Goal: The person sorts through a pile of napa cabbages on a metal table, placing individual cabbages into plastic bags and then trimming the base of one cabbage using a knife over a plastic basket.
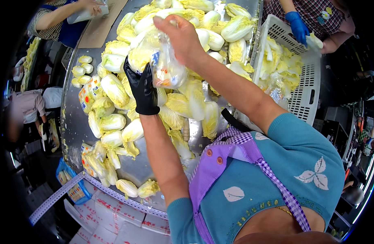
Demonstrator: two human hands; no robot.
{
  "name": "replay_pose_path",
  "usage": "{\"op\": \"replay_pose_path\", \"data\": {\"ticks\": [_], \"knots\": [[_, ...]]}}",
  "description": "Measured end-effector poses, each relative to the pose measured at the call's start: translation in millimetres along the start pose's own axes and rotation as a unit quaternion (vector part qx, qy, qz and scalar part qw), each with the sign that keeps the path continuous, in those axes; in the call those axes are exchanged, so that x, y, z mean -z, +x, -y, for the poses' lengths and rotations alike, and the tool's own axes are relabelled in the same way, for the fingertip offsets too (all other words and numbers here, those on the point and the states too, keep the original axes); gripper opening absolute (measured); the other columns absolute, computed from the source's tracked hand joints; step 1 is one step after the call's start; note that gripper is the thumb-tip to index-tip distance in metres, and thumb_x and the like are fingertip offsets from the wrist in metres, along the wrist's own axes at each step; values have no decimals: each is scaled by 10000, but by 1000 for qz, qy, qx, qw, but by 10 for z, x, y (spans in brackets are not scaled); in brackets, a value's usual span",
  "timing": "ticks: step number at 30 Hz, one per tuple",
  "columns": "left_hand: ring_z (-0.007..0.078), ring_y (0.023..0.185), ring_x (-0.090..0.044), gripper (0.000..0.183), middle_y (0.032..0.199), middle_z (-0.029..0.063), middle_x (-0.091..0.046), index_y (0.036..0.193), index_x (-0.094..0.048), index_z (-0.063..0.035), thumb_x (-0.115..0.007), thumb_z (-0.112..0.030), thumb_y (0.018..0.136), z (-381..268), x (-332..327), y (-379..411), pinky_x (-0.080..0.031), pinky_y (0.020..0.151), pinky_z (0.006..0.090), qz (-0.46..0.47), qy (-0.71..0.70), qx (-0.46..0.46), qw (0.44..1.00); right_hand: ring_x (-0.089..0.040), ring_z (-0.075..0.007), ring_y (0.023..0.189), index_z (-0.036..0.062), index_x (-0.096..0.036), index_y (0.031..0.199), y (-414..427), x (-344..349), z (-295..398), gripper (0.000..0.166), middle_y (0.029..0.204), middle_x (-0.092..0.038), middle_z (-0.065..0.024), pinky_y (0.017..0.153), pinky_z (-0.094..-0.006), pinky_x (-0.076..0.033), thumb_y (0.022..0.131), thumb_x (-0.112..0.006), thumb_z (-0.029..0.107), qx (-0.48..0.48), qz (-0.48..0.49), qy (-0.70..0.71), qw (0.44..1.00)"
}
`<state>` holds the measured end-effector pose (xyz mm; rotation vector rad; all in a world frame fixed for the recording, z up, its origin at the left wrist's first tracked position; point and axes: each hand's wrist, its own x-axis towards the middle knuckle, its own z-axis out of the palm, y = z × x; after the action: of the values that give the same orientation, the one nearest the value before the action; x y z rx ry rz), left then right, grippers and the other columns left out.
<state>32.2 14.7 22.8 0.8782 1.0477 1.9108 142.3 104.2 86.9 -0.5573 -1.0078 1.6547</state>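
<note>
In a black glove, my left hand (141, 82) holds a pale napa cabbage (140, 59) from below. A clear printed plastic bag (170, 71) lies against the cabbage and hangs down beside it. My bare right hand (184, 39) is curled at the top of this bag, pinching its film; the fingertips are partly hidden. Beneath both hands, many loose napa cabbages (113, 90) are heaped on a metal table (138, 167). A cabbage in a printed bag (91, 93) rests among them on the left.
A white slatted crate (303, 94) of cabbage leaves (278, 61) stands at right; a co-worker's blue-gloved hand (298, 29) is above it. Another person's arm (60, 18) reaches over cardboard (103, 26) at upper left. A knife's wooden handle (186, 129) shows among cabbages. Printed boxes (113, 216) lie below the table edge.
</note>
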Motion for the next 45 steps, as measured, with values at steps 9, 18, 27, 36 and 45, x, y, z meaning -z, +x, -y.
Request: {"op": "replay_pose_path", "data": {"ticks": [9, 18, 27, 36, 45], "knots": [[221, 1152, -481, 390, 1244, 138, -491, 1294, -399, 12, -341, -223, 988, 185, 180, 153, -380, 996, 340, -13, -98, 110, 989, -551, -53, 685, 88, -542, 768, -360, 159, 88, 200, 768, -601, -7, 573, -214, -457, 852, -673, 214, -41, 4, 79, 996], [215, 1041, -543, 419, 1249, 92, -507, 1312, -391, -34, -413, -182, 921, 224, 77, -76, -470, 856, 322, -28, 58, 30, 997, -506, -39, 623, 60, -514, 756, -158, 219, 102, 281, 663, -567, 12, 544, -213, -425, 836, -685, 268, 99, -21, -65, 993], [204, 945, -582, 281, 1084, 103, -587, 1149, -529, 6, -405, -93, 917, 142, 106, 223, -487, 835, 327, -70, 64, -39, 995, -414, -50, 541, 34, -532, 710, -124, 267, 101, 378, 575, -491, 17, 486, -254, -363, 814, -685, 364, 61, 6, -298, 952], [211, 916, -570, 246, 1048, 99, -603, 1097, -582, -33, -513, -158, 898, -196, 373, 477, -466, 826, 324, -120, 212, -59, 968, -424, -68, 536, 39, -540, 657, 0, 393, -5, 414, 558, -496, 4, 500, -267, -378, 825, -655, 400, 39, -18, -296, 954], [238, 1015, -557, 308, 1107, 149, -590, 1143, -533, 23, -519, -61, 847, -475, 207, 511, -436, 880, 319, -55, 478, -203, 853, -374, -33, 622, 82, -572, 741, 123, 334, 79, 281, 654, -464, 59, 553, -217, -333, 888, -608, 319, -37, 33, -164, 985]]}}
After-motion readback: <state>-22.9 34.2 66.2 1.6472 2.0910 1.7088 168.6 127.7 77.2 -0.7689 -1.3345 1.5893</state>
